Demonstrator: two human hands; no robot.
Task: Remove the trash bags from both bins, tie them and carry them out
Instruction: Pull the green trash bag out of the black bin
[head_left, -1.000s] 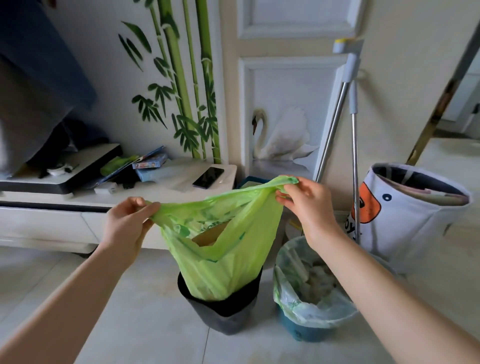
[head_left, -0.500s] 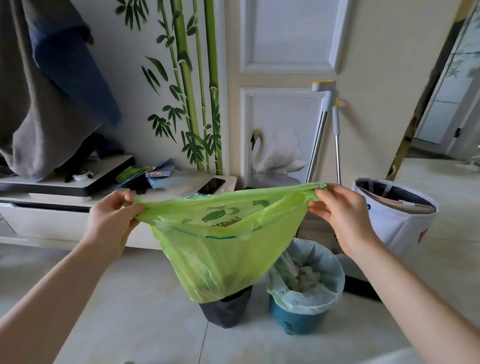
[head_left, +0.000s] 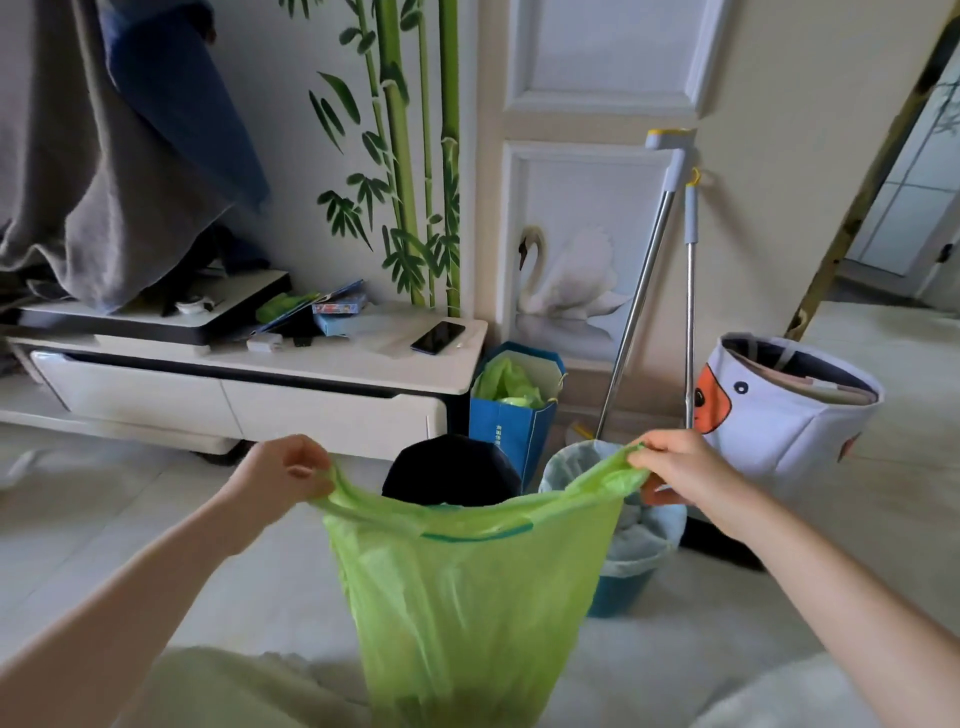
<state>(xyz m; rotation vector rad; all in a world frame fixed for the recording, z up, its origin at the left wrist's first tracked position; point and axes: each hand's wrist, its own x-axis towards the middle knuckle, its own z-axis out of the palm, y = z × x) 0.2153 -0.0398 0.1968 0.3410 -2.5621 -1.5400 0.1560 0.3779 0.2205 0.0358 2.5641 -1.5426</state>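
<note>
A green trash bag (head_left: 467, 597) hangs in front of me, clear of its bin, stretched flat between both hands. My left hand (head_left: 283, 475) pinches the bag's left handle and my right hand (head_left: 675, 470) pinches the right handle. Behind the bag stands the black bin (head_left: 452, 470) it came from, partly hidden. To its right stands a blue bin (head_left: 623, 587) lined with a pale translucent bag (head_left: 649, 525) that holds trash; the green bag covers its left side.
A white low cabinet (head_left: 332, 410) with a phone (head_left: 438, 336) on top stands at the left. A blue paper bag (head_left: 511, 415), two mop handles (head_left: 644, 291) and a white fabric basket (head_left: 779, 410) line the wall. A doorway opens at the far right.
The green bag has come fully out of the black bin and swung toward me. Both hands kept their grip and now sit lower in view.
</note>
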